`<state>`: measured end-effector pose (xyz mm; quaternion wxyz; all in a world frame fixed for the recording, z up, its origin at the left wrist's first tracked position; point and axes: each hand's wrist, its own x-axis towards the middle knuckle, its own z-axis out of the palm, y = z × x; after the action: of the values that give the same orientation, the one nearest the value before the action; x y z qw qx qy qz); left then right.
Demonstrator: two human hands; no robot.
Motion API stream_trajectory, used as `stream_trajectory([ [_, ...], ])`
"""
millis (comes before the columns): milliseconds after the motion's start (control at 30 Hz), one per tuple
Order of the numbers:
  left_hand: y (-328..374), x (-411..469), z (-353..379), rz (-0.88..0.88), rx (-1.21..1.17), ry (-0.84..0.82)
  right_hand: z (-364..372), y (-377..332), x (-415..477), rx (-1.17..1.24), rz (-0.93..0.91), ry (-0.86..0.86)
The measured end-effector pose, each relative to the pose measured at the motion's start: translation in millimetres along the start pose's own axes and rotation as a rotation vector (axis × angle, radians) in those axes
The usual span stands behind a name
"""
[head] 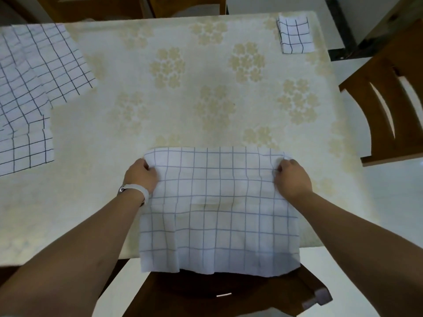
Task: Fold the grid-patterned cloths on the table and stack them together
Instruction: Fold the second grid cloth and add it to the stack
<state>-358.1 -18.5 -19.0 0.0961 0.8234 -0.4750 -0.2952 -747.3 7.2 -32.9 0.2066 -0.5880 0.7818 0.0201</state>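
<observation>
The front cloth (217, 202) is white with a thin grey-blue grid. The spread cloths (34, 88) and the folded cloth (295, 35) are white with darker lines. The tablecloth (183, 106) is cream with pale tan flowers. The chair (377, 65) is brown, the wristband (143, 192) white.

- Table (183, 115): carries every cloth listed.
- Near cloth (217, 209): at the middle of the table's near edge; its near part hangs over that edge.
- Left hand (142, 173): grips the near cloth's far left corner.
- Right hand (293, 177): grips its far right corner.
- Spread cloths (34, 83): left side of the table, overlapping one another, well apart from the near cloth.
- Folded cloth (295, 34): far right corner of the table.
- Side chair (393, 106): right of the table.
- Near chair (206, 291): below the hanging cloth.
</observation>
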Motion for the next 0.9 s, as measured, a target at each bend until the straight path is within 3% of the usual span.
stream_trajectory([
  [467,42.1,62.4,-9.1,0.046,-0.074,0.111,-18.2,-23.2,77.1,-0.037,-0.100,0.192],
  [633,53.7,31.4,13.9,0.342,0.078,0.148,-8.4,-40.2,62.1,-0.053,-0.313,0.254],
  [800,61.0,-10.9,45.3,0.797,0.257,-0.145,7.8,-61.5,31.9,-0.024,-0.641,0.114],
  [900,50.4,-18.5,64.2,0.907,0.428,-0.229,20.8,-63.9,19.9,-0.136,-0.715,0.007],
])
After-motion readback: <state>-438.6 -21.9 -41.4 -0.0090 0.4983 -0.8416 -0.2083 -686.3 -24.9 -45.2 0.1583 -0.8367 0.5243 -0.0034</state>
